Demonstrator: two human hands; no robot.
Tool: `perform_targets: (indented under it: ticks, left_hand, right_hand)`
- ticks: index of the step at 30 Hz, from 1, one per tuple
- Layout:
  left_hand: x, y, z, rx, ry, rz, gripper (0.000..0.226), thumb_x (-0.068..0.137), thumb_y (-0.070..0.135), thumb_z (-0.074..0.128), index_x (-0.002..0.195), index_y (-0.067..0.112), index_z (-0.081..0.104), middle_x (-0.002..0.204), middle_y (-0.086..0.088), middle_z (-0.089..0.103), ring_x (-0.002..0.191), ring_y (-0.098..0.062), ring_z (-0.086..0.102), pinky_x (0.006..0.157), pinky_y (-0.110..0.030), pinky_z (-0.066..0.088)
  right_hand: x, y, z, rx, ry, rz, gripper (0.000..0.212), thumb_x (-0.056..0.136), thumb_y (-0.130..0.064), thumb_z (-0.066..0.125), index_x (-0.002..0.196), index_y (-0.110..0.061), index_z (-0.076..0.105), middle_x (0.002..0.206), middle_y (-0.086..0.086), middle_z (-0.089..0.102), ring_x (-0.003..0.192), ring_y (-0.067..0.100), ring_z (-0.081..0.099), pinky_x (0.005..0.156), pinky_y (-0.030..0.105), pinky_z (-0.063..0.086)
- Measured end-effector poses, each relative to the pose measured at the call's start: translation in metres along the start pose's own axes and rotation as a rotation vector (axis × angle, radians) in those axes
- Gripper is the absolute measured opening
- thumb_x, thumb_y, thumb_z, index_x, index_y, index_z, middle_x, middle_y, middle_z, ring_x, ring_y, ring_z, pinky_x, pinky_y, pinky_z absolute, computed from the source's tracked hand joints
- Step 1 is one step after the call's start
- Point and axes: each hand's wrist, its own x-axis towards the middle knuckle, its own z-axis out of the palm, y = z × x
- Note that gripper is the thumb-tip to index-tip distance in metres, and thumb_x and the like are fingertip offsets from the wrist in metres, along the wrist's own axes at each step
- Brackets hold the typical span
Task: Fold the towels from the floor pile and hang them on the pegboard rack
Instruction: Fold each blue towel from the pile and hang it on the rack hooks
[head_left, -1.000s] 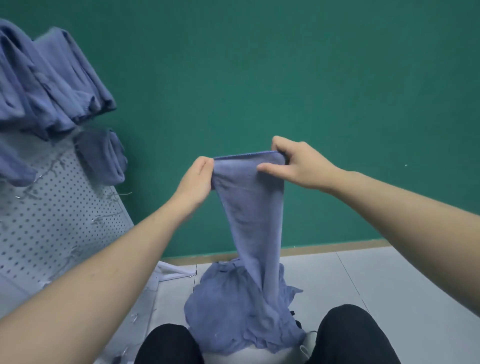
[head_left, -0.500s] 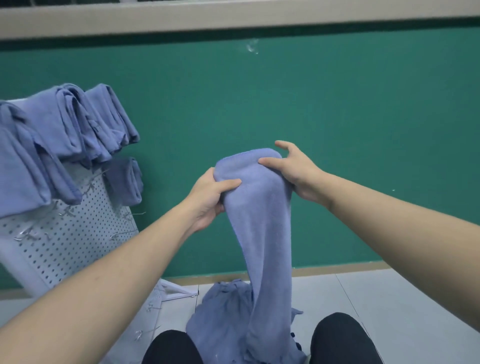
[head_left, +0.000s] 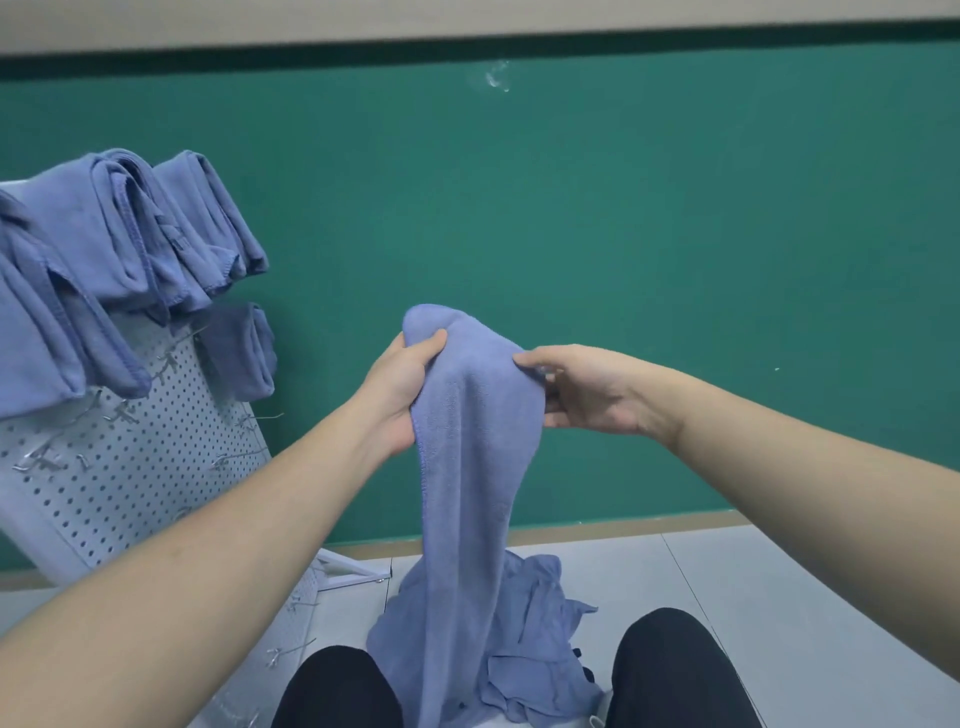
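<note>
A blue towel (head_left: 470, 467) hangs long and narrow in front of me, its top draped over in a fold. My left hand (head_left: 400, 387) grips its upper left edge, thumb across the cloth. My right hand (head_left: 576, 389) pinches the upper right edge with thumb and fingers. The towel's lower end reaches down to the floor pile of blue towels (head_left: 535, 634) between my knees. At the left leans the white pegboard rack (head_left: 130, 467), with several folded blue towels (head_left: 130, 249) hung over its hooks and one more folded towel (head_left: 241, 351) lower on its right side.
A green wall (head_left: 623, 234) stands close behind the towel. My two knees (head_left: 670, 670) in dark trousers frame the pile on the pale tiled floor (head_left: 779, 597). Bare metal hooks (head_left: 44, 457) stick out of the pegboard. The rack's white foot (head_left: 348, 569) lies on the floor.
The towel's top went from stretched flat between my hands to bunched and folded over. My right hand dropped lower, and my left thumb now lies across the cloth. The view tilted upward.
</note>
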Motion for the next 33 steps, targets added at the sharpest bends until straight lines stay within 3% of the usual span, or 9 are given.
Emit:
perform_targets:
  ticks: [4, 7, 12, 17, 21, 24, 27, 31, 33]
  left_hand:
    - [-0.005, -0.002, -0.008, -0.007, 0.077, -0.146, 0.028, 0.100, 0.025, 0.057, 0.123, 0.010, 0.063, 0.097, -0.008, 0.078, 0.074, -0.020, 0.075, 0.057, -0.028, 0.058]
    - [-0.010, -0.003, -0.008, -0.059, 0.061, -0.152, 0.025, 0.100, 0.030, 0.053, 0.108, 0.012, 0.068, 0.086, -0.006, 0.078, 0.068, -0.020, 0.074, 0.065, -0.030, 0.055]
    - [-0.026, -0.017, -0.004, -0.193, -0.135, -0.115, 0.044, 0.100, 0.045, 0.050, 0.097, 0.011, 0.077, 0.105, -0.012, 0.076, 0.092, -0.025, 0.074, 0.089, -0.038, 0.052]
    - [-0.039, -0.054, 0.005, -0.168, -0.221, -0.096, 0.030, 0.096, 0.028, 0.058, 0.114, 0.010, 0.072, 0.119, -0.009, 0.073, 0.107, -0.019, 0.069, 0.094, -0.036, 0.050]
    - [-0.031, -0.054, 0.014, -0.017, -0.117, 0.012, 0.027, 0.101, 0.018, 0.056, 0.124, 0.007, 0.064, 0.117, -0.007, 0.074, 0.110, -0.017, 0.069, 0.086, -0.030, 0.054]
    - [-0.025, -0.044, 0.018, -0.028, -0.047, -0.013, 0.023, 0.103, 0.023, 0.054, 0.117, 0.008, 0.065, 0.109, -0.009, 0.076, 0.095, -0.014, 0.074, 0.070, -0.025, 0.058]
    - [-0.018, -0.034, 0.017, -0.034, 0.029, -0.066, 0.029, 0.103, 0.028, 0.055, 0.117, 0.007, 0.067, 0.104, -0.011, 0.077, 0.091, -0.019, 0.076, 0.063, -0.027, 0.060]
    - [-0.008, -0.029, 0.010, 0.051, 0.151, -0.065, 0.027, 0.099, 0.026, 0.060, 0.118, 0.008, 0.067, 0.104, -0.010, 0.077, 0.093, -0.023, 0.075, 0.083, -0.038, 0.061]
    - [-0.008, -0.029, 0.006, 0.144, 0.189, -0.032, 0.020, 0.098, 0.028, 0.061, 0.112, 0.014, 0.067, 0.101, -0.005, 0.077, 0.089, -0.018, 0.075, 0.082, -0.035, 0.060]
  right_hand:
    - [0.001, -0.004, 0.013, -0.132, 0.195, -0.204, 0.007, 0.099, -0.026, 0.058, 0.097, -0.020, 0.054, 0.093, -0.001, 0.068, 0.079, 0.015, 0.064, 0.072, 0.033, 0.056]
    - [0.006, -0.009, 0.020, -0.175, 0.247, -0.256, 0.012, 0.097, -0.030, 0.057, 0.105, -0.021, 0.055, 0.106, 0.001, 0.070, 0.083, 0.014, 0.064, 0.071, 0.032, 0.052]
    - [0.005, -0.021, 0.029, 0.000, 0.269, -0.217, 0.010, 0.102, -0.020, 0.053, 0.095, -0.017, 0.059, 0.089, 0.000, 0.071, 0.074, 0.013, 0.066, 0.065, 0.025, 0.055]
    - [0.004, -0.024, 0.017, 0.171, 0.286, -0.057, 0.007, 0.098, -0.013, 0.057, 0.098, -0.008, 0.062, 0.092, 0.009, 0.071, 0.075, 0.022, 0.068, 0.063, 0.029, 0.058]
    - [0.004, -0.013, 0.010, 0.125, 0.323, -0.048, 0.012, 0.095, -0.023, 0.064, 0.097, -0.011, 0.065, 0.093, 0.010, 0.073, 0.074, 0.023, 0.069, 0.068, 0.031, 0.058]
    - [0.005, -0.001, 0.005, 0.063, 0.200, -0.036, 0.034, 0.087, -0.052, 0.066, 0.094, -0.018, 0.069, 0.099, 0.013, 0.073, 0.085, 0.023, 0.067, 0.085, 0.036, 0.055]
    - [-0.001, 0.011, 0.004, -0.034, 0.069, 0.022, 0.042, 0.085, -0.065, 0.058, 0.077, -0.025, 0.060, 0.082, 0.000, 0.064, 0.082, 0.018, 0.061, 0.087, 0.036, 0.049]
    - [-0.010, 0.024, 0.009, -0.234, -0.029, 0.030, 0.022, 0.090, -0.046, 0.067, 0.084, -0.024, 0.064, 0.089, -0.003, 0.067, 0.088, 0.018, 0.065, 0.088, 0.038, 0.052]
    - [-0.010, 0.027, 0.014, -0.284, 0.027, -0.013, 0.013, 0.093, -0.034, 0.066, 0.085, -0.025, 0.063, 0.094, -0.003, 0.072, 0.091, 0.017, 0.071, 0.093, 0.040, 0.054]
